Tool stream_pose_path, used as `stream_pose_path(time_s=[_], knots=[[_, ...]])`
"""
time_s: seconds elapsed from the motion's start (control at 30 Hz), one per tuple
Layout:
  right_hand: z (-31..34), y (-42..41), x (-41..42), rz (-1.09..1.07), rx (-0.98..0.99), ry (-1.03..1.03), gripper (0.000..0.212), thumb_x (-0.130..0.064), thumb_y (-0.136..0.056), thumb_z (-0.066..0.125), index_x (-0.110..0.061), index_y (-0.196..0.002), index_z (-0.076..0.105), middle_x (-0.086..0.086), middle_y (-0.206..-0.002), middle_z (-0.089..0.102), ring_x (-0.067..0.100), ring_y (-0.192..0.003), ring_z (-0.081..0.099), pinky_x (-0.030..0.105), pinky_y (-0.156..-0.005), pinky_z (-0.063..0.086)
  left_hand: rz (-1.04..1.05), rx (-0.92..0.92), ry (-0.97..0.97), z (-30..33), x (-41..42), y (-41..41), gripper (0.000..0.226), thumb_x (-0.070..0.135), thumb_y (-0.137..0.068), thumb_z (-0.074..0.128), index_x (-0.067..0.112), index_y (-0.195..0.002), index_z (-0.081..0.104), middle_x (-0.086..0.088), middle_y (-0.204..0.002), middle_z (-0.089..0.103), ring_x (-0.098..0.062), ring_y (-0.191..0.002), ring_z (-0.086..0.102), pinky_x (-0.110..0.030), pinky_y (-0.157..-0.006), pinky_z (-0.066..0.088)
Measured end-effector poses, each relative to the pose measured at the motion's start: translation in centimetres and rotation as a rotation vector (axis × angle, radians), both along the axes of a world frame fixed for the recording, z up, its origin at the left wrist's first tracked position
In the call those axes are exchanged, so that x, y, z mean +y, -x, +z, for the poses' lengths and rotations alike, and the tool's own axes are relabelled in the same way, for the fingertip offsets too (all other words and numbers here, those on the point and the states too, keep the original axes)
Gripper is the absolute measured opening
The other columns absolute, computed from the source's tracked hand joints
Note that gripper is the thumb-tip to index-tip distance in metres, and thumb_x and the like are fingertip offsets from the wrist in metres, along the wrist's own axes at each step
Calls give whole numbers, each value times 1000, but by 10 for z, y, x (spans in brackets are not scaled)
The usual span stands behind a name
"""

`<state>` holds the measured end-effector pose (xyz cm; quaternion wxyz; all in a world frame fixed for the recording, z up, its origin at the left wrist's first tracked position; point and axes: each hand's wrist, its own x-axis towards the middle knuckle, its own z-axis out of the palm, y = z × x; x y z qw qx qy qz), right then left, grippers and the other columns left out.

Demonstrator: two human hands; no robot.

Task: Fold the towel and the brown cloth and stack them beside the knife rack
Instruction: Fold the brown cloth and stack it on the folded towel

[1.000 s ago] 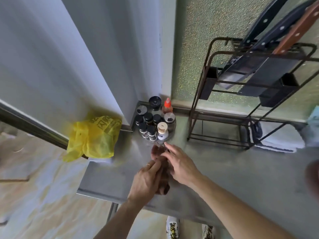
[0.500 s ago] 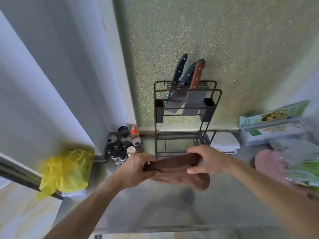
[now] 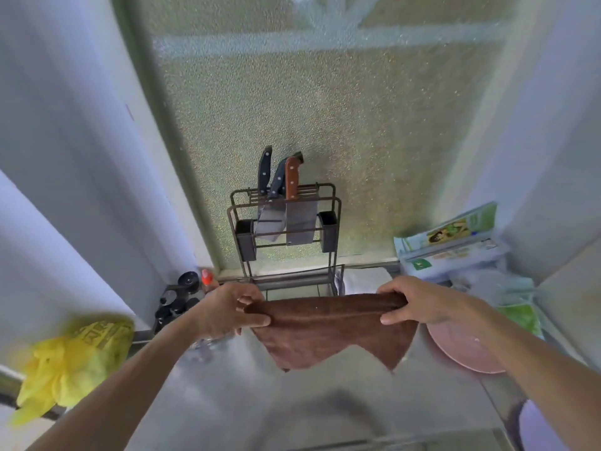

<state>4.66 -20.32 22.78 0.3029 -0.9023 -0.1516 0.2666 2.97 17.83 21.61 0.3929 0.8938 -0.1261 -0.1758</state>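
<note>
Brown cloth (image 3: 328, 327) stretched between left hand (image 3: 227, 309) and right hand (image 3: 419, 302): soft terry, matt, nubby pile. Counter (image 3: 325, 405) under the hands: brushed metal, dull sheen, smooth. Knife rack (image 3: 284, 236) beyond the hands: thin dark metal wire, matt, rusty-looking. Knives (image 3: 286, 203) in it: flat grey steel blades, one reddish wood handle, two dark glossy handles with rivets. Window (image 3: 325, 125) behind: pebbled frosted glass, rough sparkle. Bag (image 3: 74, 359) left of the left hand: thin yellow plastic, crinkled. Plate (image 3: 461, 349) below the right hand: pink, smooth. White towel (image 3: 364, 281) just beyond the right hand: matt cloth.
</note>
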Motion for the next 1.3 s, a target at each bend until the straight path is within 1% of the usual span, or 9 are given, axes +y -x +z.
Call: stream_pose_path(time_s=[0.13,0.23,0.33,0.5,0.7,0.8,0.93,1.13,1.3], knots=[[-4,-2,-12,14,19,34,36,-16,-85,77,-2,-114,62,18,-109,70,24,-90,66,22,-72,49,63,-23,-45,-2,-9,-2,19,26,-77,85,31,-75,67,9,-83,68,-10,-79,70,-29,-74,58],[-9,-5,-23,14,26,-21,32,-17,-84,78,-7,-78,48,10,-71,47,11,-61,44,28,-60,37,104,-22,-34,-2,-11,1,14,23,-76,86,27,-81,74,12,-81,72,2,-76,67,-18,-72,49],[-21,-11,-32,-30,142,-185,50,-13,-87,75,-15,-71,27,4,-63,25,14,-49,27,25,-48,24,134,2,-31,-3,-14,7,11,21,-79,83,23,-88,78,23,-77,70,8,-73,66,-14,-71,51],[-42,-21,-30,-75,167,-295,38,-6,-79,81,-10,-68,44,9,-56,48,17,-46,47,23,-49,37,230,120,-21,-23,-8,9,10,34,-87,75,24,-88,78,5,-76,74,-8,-74,74,-38,-84,62],[-65,-31,-18,-281,-30,-140,32,-5,-78,81,-15,-106,69,7,-79,70,13,-49,61,23,-54,51,421,70,-36,-43,-5,6,11,27,-83,80,37,-87,78,5,-83,78,-31,-81,74,-49,-76,62],[-71,-36,-1,-401,-143,-177,13,1,-81,75,-7,-89,70,20,-78,74,17,-52,64,36,-59,58,528,-4,20,-44,-14,-2,17,19,-80,82,35,-85,79,9,-78,77,-19,-64,71,-40,-61,62],[-68,-42,7,-456,-331,-196,21,0,-73,81,-14,-78,66,-1,-73,73,9,-62,69,33,-68,58,560,-107,143,-36,-20,-11,19,-2,-77,79,16,-80,76,21,-76,74,6,-69,68,-22,-74,53],[-89,-21,-3,-331,-324,-103,24,-19,-65,88,-26,-71,66,-7,-78,73,4,-75,70,19,-71,51,467,-69,141,-53,-5,13,16,5,-76,84,18,-78,75,6,-80,78,-6,-76,74,-20,-71,57],[-156,21,-4,-288,-223,-81,31,-15,-67,86,-36,-68,63,-12,-82,70,3,-80,69,20,-80,54,482,96,133,-126,5,49,26,4,-74,83,28,-72,75,11,-69,76,2,-65,68,-14,-64,50]])
